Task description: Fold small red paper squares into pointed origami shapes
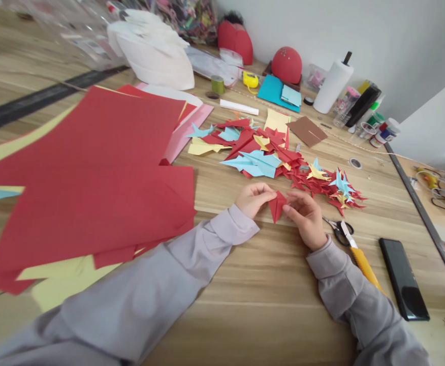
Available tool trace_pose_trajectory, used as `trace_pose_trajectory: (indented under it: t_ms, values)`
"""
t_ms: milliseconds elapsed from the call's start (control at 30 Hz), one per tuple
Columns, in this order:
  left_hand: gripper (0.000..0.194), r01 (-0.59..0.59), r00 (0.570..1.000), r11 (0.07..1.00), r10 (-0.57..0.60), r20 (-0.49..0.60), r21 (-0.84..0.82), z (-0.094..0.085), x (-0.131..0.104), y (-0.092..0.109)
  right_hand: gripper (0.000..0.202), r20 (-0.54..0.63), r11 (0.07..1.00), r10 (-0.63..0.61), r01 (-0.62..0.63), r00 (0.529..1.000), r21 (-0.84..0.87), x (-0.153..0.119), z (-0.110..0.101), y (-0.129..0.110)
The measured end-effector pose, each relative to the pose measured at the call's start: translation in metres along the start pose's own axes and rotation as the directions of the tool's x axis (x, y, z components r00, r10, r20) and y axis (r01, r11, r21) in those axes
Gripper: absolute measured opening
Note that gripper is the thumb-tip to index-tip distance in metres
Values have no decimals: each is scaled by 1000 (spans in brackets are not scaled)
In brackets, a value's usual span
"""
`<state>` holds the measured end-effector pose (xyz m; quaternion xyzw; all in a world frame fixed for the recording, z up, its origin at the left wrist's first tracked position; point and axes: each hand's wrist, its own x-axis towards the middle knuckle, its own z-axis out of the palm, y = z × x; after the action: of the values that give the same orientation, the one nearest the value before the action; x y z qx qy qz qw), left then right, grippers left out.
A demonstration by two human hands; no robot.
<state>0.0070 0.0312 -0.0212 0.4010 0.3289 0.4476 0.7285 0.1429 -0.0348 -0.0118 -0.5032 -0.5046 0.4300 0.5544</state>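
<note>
A small folded piece of red paper (278,206) with a pointed lower end is held up between my two hands. My left hand (253,199) pinches its upper left edge between thumb and fingers. On the other side, the fingertips of my right hand (305,215) close on its right edge. Just beyond my hands lies a heap of folded red, blue and yellow paper shapes (258,163), some like planes, others like small pointed birds. Black-handled scissors (340,233) and a yellow-handled knife (365,267) rest to the right of my right wrist.
Large red paper sheets (104,178) cover the table's left side, with yellow sheets under them. A black phone (403,278) lies at right. Along the back stand a yellow tape measure (250,80), a red pincushion (286,65), a white roll (334,85) and several bottles.
</note>
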Motion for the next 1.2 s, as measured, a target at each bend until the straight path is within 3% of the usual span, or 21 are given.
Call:
trace_pose_trajectory:
  t_ms: [233, 533, 867, 1200]
  values:
    - [14, -112, 993, 984, 115, -8, 136, -1, -2, -3, 13, 58, 985, -71, 79, 996, -154, 0, -2, 0]
    - [12, -126, 992, 974, 126, 12, 188, 0, -2, -1, 14, 17, 1000, -1, 2, 1000, -27, 1, 0, -1]
    - [15, -153, 988, 961, 146, 47, 229, 2, -4, 1, 16, -39, 997, 73, -73, 997, 4, 1, -2, 0]
    - [17, -226, 974, 934, 208, 93, 277, 2, -5, 3, 19, 34, 998, 53, -52, 998, -22, 1, -2, -3]
